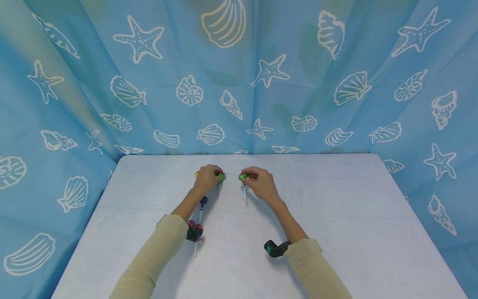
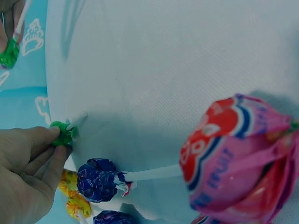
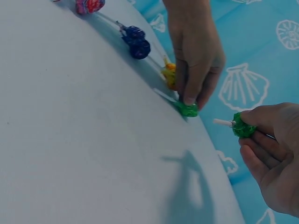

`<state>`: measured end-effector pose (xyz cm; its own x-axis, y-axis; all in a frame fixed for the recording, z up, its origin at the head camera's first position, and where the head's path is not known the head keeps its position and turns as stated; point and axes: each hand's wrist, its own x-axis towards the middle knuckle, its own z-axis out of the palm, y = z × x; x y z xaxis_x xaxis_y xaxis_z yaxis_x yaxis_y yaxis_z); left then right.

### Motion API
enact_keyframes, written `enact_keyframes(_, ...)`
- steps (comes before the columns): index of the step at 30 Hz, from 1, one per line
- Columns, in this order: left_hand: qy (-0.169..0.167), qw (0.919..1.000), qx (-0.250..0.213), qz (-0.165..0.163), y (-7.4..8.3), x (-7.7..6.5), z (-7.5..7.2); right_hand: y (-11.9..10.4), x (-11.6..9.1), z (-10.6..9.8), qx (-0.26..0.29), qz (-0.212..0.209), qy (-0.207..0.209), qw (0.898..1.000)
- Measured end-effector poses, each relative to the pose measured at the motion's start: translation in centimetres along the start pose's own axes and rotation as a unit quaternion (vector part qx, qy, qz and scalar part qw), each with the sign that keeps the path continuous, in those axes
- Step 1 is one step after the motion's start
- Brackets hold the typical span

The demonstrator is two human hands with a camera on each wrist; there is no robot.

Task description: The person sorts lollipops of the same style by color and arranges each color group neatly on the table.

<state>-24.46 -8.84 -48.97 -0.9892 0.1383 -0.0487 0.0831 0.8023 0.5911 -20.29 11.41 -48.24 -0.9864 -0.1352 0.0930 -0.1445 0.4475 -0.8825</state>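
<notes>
At the far middle of the white table, my left hand (image 1: 207, 178) pinches the green wrapped head of a lollipop (image 2: 63, 133), its white stick pointing towards me. To its right, my right hand (image 1: 263, 185) holds another green lollipop (image 3: 244, 125) by the wrapped head, raised above the table with the stick hanging down. Beside the left hand lie yellow lollipops (image 2: 70, 181), partly hidden by it in the head view. Nearer to me are dark blue lollipops (image 2: 97, 180), then pink-and-red ones (image 2: 233, 161) under the left wrist.
The lollipops form a line along the left-centre of the white table (image 1: 336, 216). Behind the table's far edge hangs a blue curtain (image 1: 239, 74) with shells and starfish. A black wrist device (image 1: 275, 249) sits on the right wrist, another (image 1: 194, 233) on the left.
</notes>
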Motion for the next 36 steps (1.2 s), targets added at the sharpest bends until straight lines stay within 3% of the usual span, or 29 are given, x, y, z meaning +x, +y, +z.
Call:
enact_keyframes(12, -0.005, 0.9999, 0.003, -0.010, 0.3, -0.1, 0.1, 1.8, 1.6, 2.9, 0.018, 0.004, 0.025, 1.000)
enact_keyframes(28, -0.005, 1.0000, -0.002, -0.003, 0.3, -0.1, 0.1, 3.7, 2.7, 5.1, 0.081, 0.032, 0.038, 0.995)
enact_keyframes(36, 0.007, 0.9998, -0.020, -0.002, -0.1, -0.4, 0.2, 3.8, 2.8, 5.5, 0.052, 0.014, 0.036, 0.998)
